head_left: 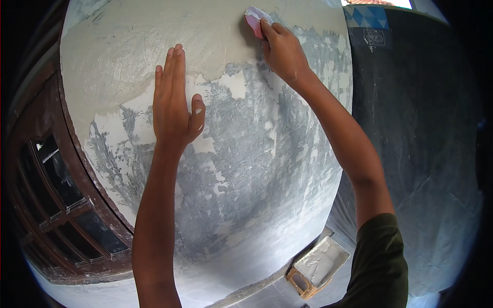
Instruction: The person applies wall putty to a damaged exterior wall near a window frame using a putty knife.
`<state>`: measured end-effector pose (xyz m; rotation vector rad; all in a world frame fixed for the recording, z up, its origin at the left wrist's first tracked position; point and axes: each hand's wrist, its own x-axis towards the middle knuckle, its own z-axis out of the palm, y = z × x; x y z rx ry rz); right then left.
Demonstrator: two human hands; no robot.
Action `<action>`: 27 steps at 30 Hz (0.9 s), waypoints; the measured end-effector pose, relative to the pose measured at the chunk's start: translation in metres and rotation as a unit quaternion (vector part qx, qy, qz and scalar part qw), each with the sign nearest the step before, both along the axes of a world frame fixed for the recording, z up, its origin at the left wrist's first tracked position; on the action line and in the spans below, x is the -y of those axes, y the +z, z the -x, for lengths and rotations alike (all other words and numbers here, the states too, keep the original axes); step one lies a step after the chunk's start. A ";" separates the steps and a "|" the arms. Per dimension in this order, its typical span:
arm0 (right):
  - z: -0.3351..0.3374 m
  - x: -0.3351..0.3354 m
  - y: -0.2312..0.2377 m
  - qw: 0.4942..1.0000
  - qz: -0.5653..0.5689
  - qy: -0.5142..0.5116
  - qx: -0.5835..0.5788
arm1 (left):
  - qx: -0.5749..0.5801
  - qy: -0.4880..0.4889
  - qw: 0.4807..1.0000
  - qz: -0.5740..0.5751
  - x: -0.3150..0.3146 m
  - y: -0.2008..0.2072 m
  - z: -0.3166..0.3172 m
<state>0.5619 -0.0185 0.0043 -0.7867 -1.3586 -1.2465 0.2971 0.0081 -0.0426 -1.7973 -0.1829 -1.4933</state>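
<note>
My right hand [284,50] is closed on a small pinkish-red putty spreader [253,23] smeared with white paste. The spreader lies against the upper part of a wall [226,149], where a smooth cream coat covers the surface. Below that coat the wall is patchy grey and white. Fingers stretched upward and thumb apart, my left hand [176,97] is at the wall left of the middle, holding nothing; white specks mark its thumb. Whether its palm presses on the wall I cannot tell.
At lower right a rectangular tray [334,261] of pale paste rests on a yellow-brown stool [303,285] on the grey tiled floor. A brown wooden window frame [110,210] with dark panes borders the wall's left. Dark sheeting [411,133] hangs along the right.
</note>
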 end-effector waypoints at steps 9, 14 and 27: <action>0.053 0.027 -0.115 0.990 0.134 0.041 0.030 | -0.002 0.010 1.000 -0.011 -0.006 -0.001 0.008; 0.017 0.014 -0.015 1.000 0.011 -0.008 -0.023 | -0.007 -0.006 1.000 0.001 0.000 0.001 0.000; 0.038 0.022 -0.046 0.999 0.009 0.040 0.013 | 0.005 0.001 1.000 -0.011 0.000 -0.001 0.007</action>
